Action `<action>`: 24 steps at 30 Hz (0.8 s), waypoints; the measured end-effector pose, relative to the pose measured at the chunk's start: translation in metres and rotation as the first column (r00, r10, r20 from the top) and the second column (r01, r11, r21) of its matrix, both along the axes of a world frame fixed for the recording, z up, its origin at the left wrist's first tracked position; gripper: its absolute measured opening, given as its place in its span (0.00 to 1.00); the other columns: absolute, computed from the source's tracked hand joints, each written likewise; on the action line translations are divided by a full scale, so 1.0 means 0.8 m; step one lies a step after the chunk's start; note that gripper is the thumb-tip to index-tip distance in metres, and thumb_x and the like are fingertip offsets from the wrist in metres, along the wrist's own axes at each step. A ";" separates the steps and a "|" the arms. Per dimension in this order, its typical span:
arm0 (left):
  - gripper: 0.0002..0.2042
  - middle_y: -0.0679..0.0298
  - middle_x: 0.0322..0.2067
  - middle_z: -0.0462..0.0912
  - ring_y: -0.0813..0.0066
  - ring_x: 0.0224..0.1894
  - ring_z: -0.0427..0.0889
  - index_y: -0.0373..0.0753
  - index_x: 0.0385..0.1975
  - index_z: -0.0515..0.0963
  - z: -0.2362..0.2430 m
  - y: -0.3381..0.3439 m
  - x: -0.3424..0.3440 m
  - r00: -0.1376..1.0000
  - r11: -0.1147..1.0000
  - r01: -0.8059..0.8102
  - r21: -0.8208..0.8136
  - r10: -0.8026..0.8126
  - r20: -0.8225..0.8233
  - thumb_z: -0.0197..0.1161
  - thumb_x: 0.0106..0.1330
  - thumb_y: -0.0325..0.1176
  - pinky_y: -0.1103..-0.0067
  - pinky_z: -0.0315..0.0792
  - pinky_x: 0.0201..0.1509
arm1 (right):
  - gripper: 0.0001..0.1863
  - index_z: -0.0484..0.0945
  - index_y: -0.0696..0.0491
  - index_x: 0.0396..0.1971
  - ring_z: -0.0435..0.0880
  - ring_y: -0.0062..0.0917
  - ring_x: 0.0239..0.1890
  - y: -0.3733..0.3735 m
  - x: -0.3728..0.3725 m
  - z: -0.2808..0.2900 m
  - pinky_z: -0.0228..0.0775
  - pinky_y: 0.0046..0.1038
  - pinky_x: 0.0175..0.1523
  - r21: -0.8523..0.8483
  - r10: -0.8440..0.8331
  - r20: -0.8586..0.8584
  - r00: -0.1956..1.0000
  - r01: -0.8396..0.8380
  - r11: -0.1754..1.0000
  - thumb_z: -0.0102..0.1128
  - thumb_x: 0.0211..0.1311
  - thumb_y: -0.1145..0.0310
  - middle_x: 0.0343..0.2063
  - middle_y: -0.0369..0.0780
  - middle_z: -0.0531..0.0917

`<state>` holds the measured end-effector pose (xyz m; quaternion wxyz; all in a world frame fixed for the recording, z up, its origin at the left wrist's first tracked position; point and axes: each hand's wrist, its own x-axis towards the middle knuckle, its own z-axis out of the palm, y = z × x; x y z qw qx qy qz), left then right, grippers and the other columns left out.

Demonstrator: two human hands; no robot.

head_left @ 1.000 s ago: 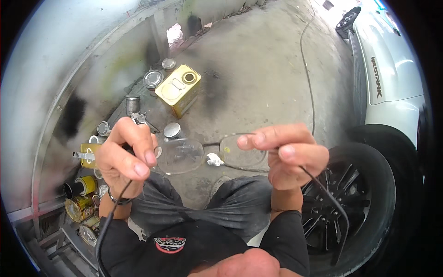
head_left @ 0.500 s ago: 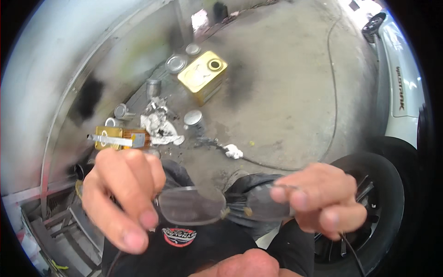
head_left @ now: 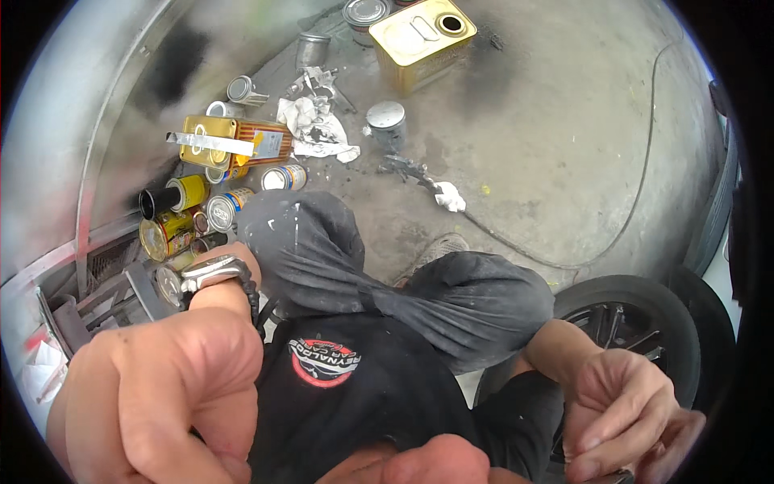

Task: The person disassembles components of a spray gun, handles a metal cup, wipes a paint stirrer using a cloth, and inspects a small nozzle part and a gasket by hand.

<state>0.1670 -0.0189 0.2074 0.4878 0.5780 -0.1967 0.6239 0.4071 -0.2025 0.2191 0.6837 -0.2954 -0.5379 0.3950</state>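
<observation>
Showing beneath right hand (head_left: 629, 415), dark sliver (head_left: 619, 477), left hand (head_left: 165, 391) well apart

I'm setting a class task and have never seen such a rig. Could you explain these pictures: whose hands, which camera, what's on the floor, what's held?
There is no machine: these are one person's bare hands. Every picture comes from one wide fisheye camera on the person's head, looking down, so straight edges bend near the rim. The left hand and right hand are low in view, both curled. Earlier, they held a pair of glasses between them; now the glasses cannot be made out, so I cannot tell what either hand holds. On the grey floor are an upright gold tin, several cans and some crumpled white cloth or paper.
</observation>
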 end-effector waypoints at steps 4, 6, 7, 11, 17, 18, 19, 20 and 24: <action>0.07 0.73 0.28 0.85 0.87 0.27 0.75 0.37 0.24 0.86 0.000 -0.007 -0.002 0.998 0.998 -0.042 0.041 0.040 0.043 0.69 0.47 0.16 0.89 0.71 0.27 | 0.07 0.66 0.49 0.41 0.83 0.37 0.30 0.001 -0.005 -0.024 0.73 0.36 0.31 0.144 -0.070 -0.087 0.994 0.082 0.986 0.54 0.67 0.70 0.39 0.41 0.79; 0.07 0.73 0.28 0.85 0.86 0.26 0.75 0.37 0.25 0.86 0.001 -0.004 -0.007 0.991 0.991 -0.116 0.069 0.110 0.082 0.69 0.47 0.16 0.89 0.71 0.27 | 0.07 0.66 0.49 0.40 0.83 0.38 0.30 0.003 -0.006 -0.019 0.74 0.36 0.31 0.104 -0.090 -0.002 0.996 0.090 0.990 0.54 0.68 0.69 0.38 0.41 0.79; 0.06 0.74 0.31 0.84 0.86 0.28 0.75 0.39 0.28 0.85 0.003 -0.002 -0.012 0.999 0.998 -0.027 0.051 0.028 -0.018 0.67 0.51 0.21 0.87 0.70 0.29 | 0.07 0.66 0.49 0.40 0.83 0.38 0.29 0.005 -0.004 -0.015 0.75 0.37 0.32 0.097 -0.100 0.043 0.994 0.095 0.991 0.54 0.68 0.68 0.38 0.41 0.79; 0.10 0.80 0.41 0.81 0.85 0.36 0.73 0.50 0.40 0.83 0.014 0.008 -0.038 0.868 0.954 0.280 -0.110 -0.301 -0.396 0.58 0.66 0.43 0.81 0.66 0.36 | 0.07 0.65 0.49 0.38 0.84 0.40 0.29 0.012 0.003 -0.006 0.77 0.38 0.32 0.104 -0.152 0.241 0.959 0.130 0.986 0.54 0.68 0.67 0.37 0.41 0.80; 0.04 0.73 0.29 0.78 0.86 0.22 0.68 0.41 0.31 0.85 -0.021 -0.005 0.031 0.986 0.891 0.115 -0.440 -0.155 -0.058 0.71 0.58 0.31 0.87 0.60 0.22 | 0.18 0.73 0.64 0.52 0.87 0.40 0.38 0.061 0.018 -0.068 0.81 0.40 0.45 0.111 -0.383 -0.119 0.916 0.396 0.912 0.57 0.65 0.70 0.41 0.54 0.83; 0.04 0.73 0.29 0.78 0.86 0.22 0.68 0.41 0.31 0.85 -0.051 0.009 0.044 0.984 0.879 0.138 -0.456 -0.175 -0.039 0.71 0.58 0.31 0.87 0.60 0.22 | 0.20 0.75 0.64 0.51 0.86 0.34 0.41 0.073 0.050 -0.109 0.78 0.35 0.52 -0.121 -0.445 0.121 0.887 0.458 0.881 0.59 0.66 0.65 0.38 0.49 0.84; 0.10 0.74 0.25 0.71 0.85 0.21 0.64 0.40 0.34 0.82 -0.053 0.029 0.048 0.953 0.864 -0.125 -0.487 -0.032 -0.302 0.65 0.64 0.40 0.85 0.57 0.20 | 0.20 0.77 0.63 0.49 0.86 0.28 0.41 0.110 0.057 -0.137 0.77 0.31 0.49 -0.296 -0.410 0.299 0.862 0.492 0.819 0.61 0.67 0.62 0.37 0.45 0.85; 0.17 0.75 0.22 0.65 0.85 0.19 0.60 0.40 0.36 0.79 -0.070 0.055 0.057 0.852 0.805 -0.347 -0.481 0.057 -0.520 0.59 0.70 0.49 0.84 0.55 0.19 | 0.18 0.78 0.61 0.48 0.85 0.24 0.41 0.134 0.072 -0.174 0.76 0.27 0.48 -0.363 -0.265 0.487 0.832 0.469 0.805 0.59 0.68 0.62 0.36 0.43 0.85; 0.28 0.71 0.25 0.70 0.84 0.21 0.65 0.37 0.40 0.76 -0.173 0.137 0.096 0.663 0.418 -0.336 -0.844 -0.531 -0.527 0.41 0.75 0.59 0.86 0.58 0.20 | 0.35 0.78 0.63 0.50 0.85 0.37 0.43 0.125 0.111 -0.434 0.77 0.36 0.48 -0.695 0.449 0.700 0.555 0.385 0.607 0.69 0.56 0.45 0.41 0.53 0.85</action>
